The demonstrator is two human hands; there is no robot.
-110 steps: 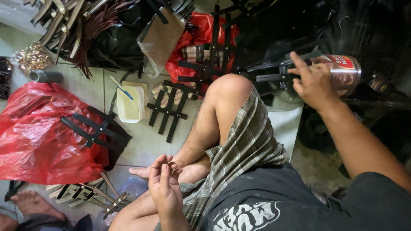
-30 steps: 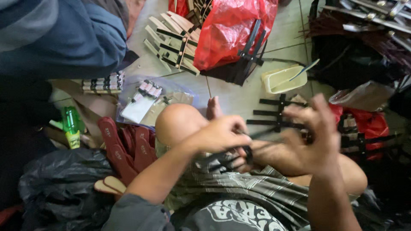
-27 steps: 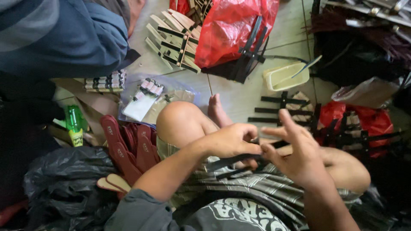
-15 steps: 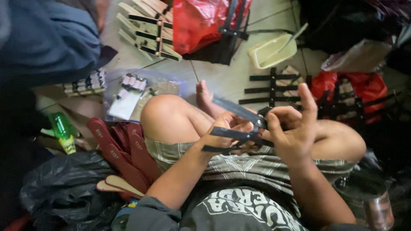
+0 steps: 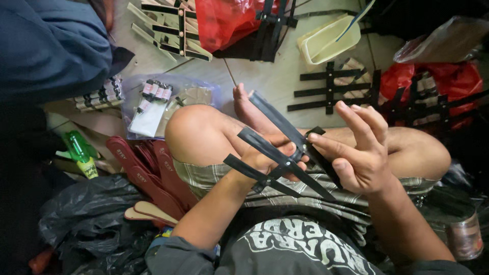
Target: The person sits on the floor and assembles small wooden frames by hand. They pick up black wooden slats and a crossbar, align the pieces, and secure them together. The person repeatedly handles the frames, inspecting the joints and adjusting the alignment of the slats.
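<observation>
A light, stiff frame of crossed flat black strips [image 5: 279, 153] was held over the lap, pinched beneath by the left hand [image 5: 265, 160]; the right hand [image 5: 359, 153], fingers spread, touched its spine.

Just 1 view here, the head cam, worn by the seated person and pointing pretty much straight down over their chest and crossed legs. It sits close: the left hand [image 5: 270, 158] and right hand [image 5: 359, 153] fill the middle of the frame over the lap, with the tiled floor [image 5: 270, 76] beyond the knees toward the top edge. No 2nd camera, so nothing overlaps between views.
</observation>
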